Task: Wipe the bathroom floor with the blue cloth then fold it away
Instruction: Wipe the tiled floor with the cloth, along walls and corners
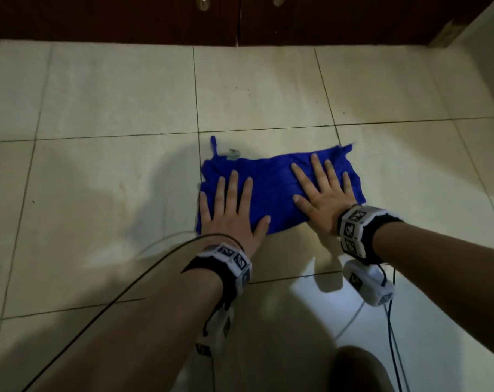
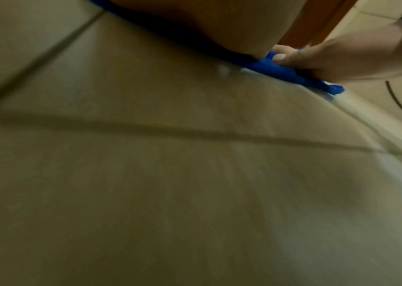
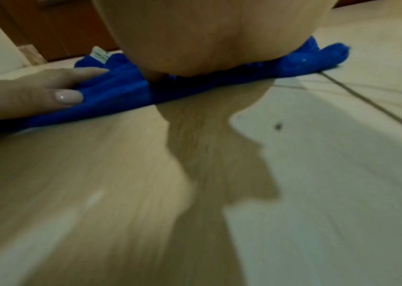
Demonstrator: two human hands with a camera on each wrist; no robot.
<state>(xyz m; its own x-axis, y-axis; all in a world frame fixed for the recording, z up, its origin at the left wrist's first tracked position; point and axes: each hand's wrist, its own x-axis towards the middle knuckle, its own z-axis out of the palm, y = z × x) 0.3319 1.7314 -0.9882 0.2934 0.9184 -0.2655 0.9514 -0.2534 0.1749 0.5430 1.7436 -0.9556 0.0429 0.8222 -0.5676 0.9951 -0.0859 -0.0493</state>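
The blue cloth [image 1: 271, 190] lies spread flat on the beige tiled floor [image 1: 112, 94], with a small pale tag [image 1: 233, 154] at its far left edge. My left hand [image 1: 231, 202] presses flat on the cloth's left part, fingers straight and spread. On the right part, my right hand [image 1: 320, 185] presses down the same way. The left wrist view shows my left palm [image 2: 207, 23] on the cloth [image 2: 280, 69] and the right hand's fingers [image 2: 329, 58] beside it. In the right wrist view my right palm [image 3: 207, 38] sits on the cloth [image 3: 121, 92], with the left hand [image 3: 35, 91] at the left.
Dark wooden cabinet doors [image 1: 240, 18] stand along the far edge of the floor. A black cable [image 1: 127, 292] trails from my left wrist and thin cables [image 1: 392, 349] hang from the right. A knee [image 1: 356, 369] shows at the bottom. Small dark specks [image 3: 278, 126] dot the tiles.
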